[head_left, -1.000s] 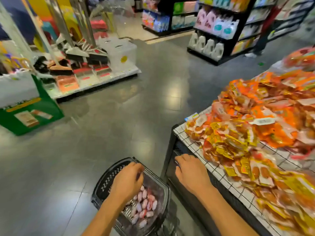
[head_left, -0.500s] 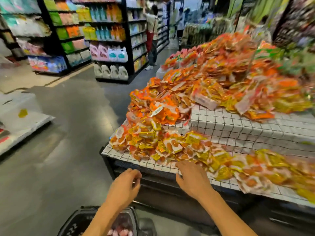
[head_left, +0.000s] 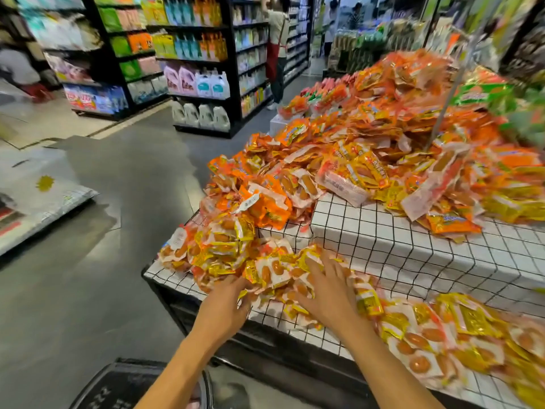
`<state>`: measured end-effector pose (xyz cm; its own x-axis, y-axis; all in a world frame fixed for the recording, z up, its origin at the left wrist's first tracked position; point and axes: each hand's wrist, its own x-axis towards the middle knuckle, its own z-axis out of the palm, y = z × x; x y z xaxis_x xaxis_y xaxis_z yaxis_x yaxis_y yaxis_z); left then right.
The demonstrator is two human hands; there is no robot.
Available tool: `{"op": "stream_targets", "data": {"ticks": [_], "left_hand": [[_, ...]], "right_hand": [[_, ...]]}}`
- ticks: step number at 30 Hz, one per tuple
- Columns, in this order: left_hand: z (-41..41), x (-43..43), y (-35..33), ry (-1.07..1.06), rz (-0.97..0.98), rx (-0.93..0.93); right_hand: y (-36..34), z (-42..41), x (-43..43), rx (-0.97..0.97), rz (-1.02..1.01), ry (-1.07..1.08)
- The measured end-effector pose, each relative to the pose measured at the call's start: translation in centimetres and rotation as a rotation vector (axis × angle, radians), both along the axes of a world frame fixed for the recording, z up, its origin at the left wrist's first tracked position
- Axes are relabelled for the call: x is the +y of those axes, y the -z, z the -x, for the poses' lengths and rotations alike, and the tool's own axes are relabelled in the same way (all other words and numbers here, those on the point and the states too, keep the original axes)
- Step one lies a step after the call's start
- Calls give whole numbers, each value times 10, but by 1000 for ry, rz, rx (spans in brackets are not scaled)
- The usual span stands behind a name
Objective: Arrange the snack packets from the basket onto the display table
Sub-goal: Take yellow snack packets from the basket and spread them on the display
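1. Right hand point(head_left: 327, 293): palm down, fingers straight and spread, pressing flat on the snack packets point(head_left: 274, 270). It grips nothing.

2. Left hand point(head_left: 227, 308): just beside the right hand, at its 9 o'clock, over the table's front edge. The fingertips are tucked against the packets. Whether they pinch one cannot be told.

3. Packets: a yellow-and-orange layer covers the lower tier of the display table point(head_left: 383, 240). It is heaped at 11 o'clock from the hands and runs out toward 4 o'clock. A larger orange heap point(head_left: 383, 137) sits on the upper tier at 1 o'clock.

4. Basket point(head_left: 118, 370): on the floor at 7 o'clock, below the left forearm, which hides most of its contents.

5. Handling (judgement): the packets appear light, soft and film-wrapped, so they probably slide over one another and off the edge.
   - Take a single packet by its flat sealed border.
   - Scoop several from underneath with cupped fingers.
   - Do not squeeze the filled middle.
   - A flat palm is suitable for spreading and levelling.

6. Surroundings: shelves point(head_left: 194, 54) of bottles stand across the aisle at 11 o'clock.
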<state>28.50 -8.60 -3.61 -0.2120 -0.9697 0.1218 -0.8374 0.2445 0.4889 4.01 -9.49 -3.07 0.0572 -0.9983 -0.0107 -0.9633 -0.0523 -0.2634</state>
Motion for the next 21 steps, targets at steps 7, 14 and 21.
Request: {"op": "stream_targets", "data": {"ticks": [7, 14, 21], "left_hand": [[-13, -29, 8, -42, -31, 7], [-26, -77, -7, -98, 251, -4], [-15, -148, -13, -193, -57, -191]], "right_hand": [[24, 0, -59, -51, -284, 86], [28, 6, -73, -116, -174, 124], [22, 10, -66, -289, -24, 175]]}}
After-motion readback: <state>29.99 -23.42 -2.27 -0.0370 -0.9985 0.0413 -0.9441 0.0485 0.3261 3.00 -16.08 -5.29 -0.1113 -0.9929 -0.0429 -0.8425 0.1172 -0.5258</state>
